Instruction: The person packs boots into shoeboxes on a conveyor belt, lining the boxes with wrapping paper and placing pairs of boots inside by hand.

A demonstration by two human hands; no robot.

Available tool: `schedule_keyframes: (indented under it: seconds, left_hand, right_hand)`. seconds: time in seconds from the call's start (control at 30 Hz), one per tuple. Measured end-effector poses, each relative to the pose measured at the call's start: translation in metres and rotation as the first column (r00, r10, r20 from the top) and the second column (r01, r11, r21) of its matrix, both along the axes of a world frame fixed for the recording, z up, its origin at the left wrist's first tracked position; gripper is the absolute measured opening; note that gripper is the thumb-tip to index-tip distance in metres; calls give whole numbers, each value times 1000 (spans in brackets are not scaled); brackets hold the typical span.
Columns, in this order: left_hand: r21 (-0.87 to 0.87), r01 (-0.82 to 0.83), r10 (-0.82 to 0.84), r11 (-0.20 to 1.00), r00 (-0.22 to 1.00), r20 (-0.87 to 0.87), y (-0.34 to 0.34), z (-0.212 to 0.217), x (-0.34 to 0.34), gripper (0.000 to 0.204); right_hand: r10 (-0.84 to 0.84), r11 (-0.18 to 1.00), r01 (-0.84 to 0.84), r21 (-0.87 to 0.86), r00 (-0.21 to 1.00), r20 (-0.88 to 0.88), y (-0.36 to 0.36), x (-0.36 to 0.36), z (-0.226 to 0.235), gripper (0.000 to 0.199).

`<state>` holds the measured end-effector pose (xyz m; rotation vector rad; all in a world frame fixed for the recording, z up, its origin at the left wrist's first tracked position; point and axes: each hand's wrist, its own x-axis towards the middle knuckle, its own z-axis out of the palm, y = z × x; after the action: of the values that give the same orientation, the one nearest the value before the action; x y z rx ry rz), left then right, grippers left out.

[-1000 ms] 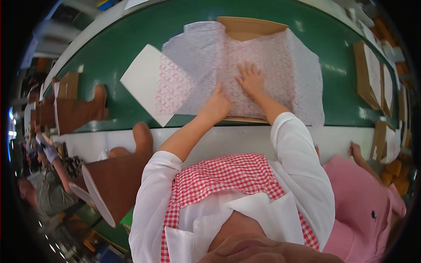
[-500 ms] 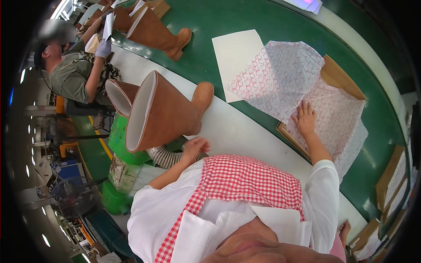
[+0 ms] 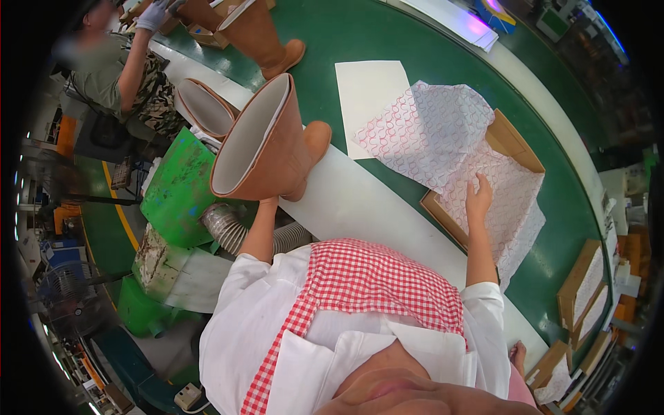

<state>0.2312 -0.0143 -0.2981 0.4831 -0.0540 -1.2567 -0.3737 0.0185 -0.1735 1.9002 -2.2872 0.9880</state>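
Observation:
A tan tall boot [image 3: 266, 149] with a pale lining stands on the white strip at the table's edge, its wide opening tilted toward me. My left hand [image 3: 268, 203] is at the boot's underside; the boot covers its fingers, so their grip is hidden. Behind this boot shows the top of a second tan boot [image 3: 206, 109]. On the right, my right hand [image 3: 478, 197] hovers with fingers apart and nothing in it. Beneath it, white tissue paper with a pink pattern [image 3: 494, 181] lies spread over an open brown cardboard box [image 3: 515, 142].
A cream sheet [image 3: 360, 86] lies on the green table beyond the tissue. Farther left, a co-worker's gloved hand [image 3: 151, 16] is beside more tan boots [image 3: 259, 41]. Green machinery [image 3: 181, 190] with a ribbed hose [image 3: 225, 225] stands at my left. Several paper-lined boxes [image 3: 579, 290] lie at right.
My left hand has reached up to the boot and gone partly behind it. My right hand has lifted from lying flat on the tissue. The whole view has shifted.

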Motion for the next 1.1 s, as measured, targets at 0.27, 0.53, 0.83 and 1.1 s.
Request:
schedule_keyframes:
  seconds: [0.27,0.53,0.83,1.1]
  left_hand:
    - [-275,178,-137,945,977,161,-25,101,7,44]
    - [-84,-556,388,827,455,802,-53,231,62,45]
    - [-570,-523,689,633,46,723,9,431,58,42]
    - [-830,435,768,349,-641,-13,35,520,-81,25]
  right_hand:
    - [-144,987,162,-16,912,385,53,31,28,30]
    - [-166,984,177,9,897,410,53,51,54,27]
    - [13,991,73,-114,786,619,44,82,124,28]
    - [482,864,-281,-417,229,845,22,122,218,42]
